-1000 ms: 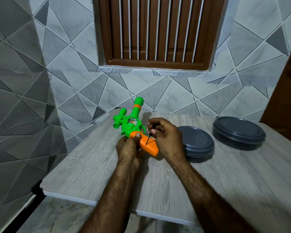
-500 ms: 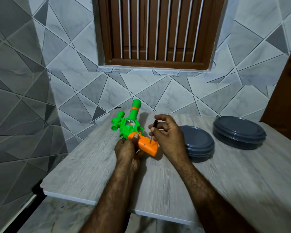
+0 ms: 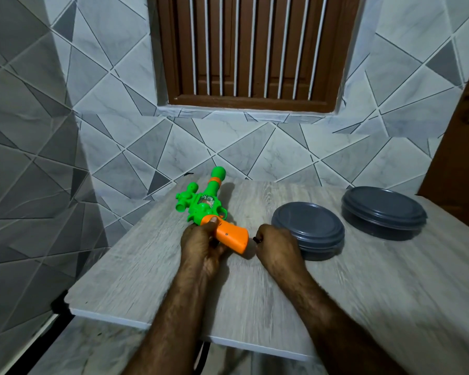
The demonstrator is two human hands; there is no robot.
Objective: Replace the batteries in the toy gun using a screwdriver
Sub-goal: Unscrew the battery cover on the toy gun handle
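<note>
A green toy gun (image 3: 203, 204) with an orange grip (image 3: 232, 235) lies near the table's far left edge, barrel pointing away from me. My left hand (image 3: 201, 244) holds the orange grip, thumb on its top end. A small screw hole shows on the grip's side. My right hand (image 3: 276, 246) rests on the table just right of the grip, fingers curled round a small dark screwdriver (image 3: 257, 239), of which only the black end shows.
Two dark grey lidded round containers stand on the wood-grain table (image 3: 363, 293): one (image 3: 307, 230) beside my right hand, another (image 3: 383, 212) farther right. Tiled walls close in on the left and behind; the table's front edge is near me.
My right hand has lifted the screwdriver off the orange grip and dropped to the table beside it. The left hand keeps its hold on the gun.
</note>
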